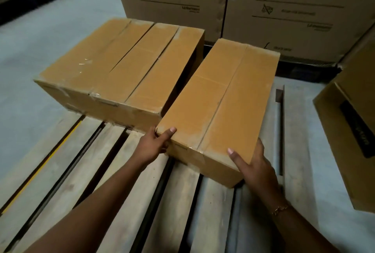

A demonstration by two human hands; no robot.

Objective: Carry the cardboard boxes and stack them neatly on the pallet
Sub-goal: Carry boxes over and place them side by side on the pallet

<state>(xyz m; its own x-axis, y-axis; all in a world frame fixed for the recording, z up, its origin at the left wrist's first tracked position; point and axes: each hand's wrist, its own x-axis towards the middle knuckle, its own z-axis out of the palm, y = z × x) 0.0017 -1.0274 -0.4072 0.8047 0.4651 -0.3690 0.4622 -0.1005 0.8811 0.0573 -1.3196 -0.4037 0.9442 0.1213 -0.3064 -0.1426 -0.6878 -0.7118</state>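
Note:
A long brown cardboard box (221, 102) lies on the wooden pallet (97, 171), slightly angled, its near end between my hands. My left hand (154, 145) grips its near left corner, thumb on top. My right hand (257, 165) holds the near right corner, thumb on the top face. To its left, two similar taped boxes (113, 64) sit side by side on the pallet's far left part. A narrow dark gap separates them from the held box.
Large printed cartons (284, 9) stand in a row behind the pallet. Another carton (349, 127) sits on the floor at the right. Grey concrete floor (40, 35) lies to the left. Bare pallet slats run toward me.

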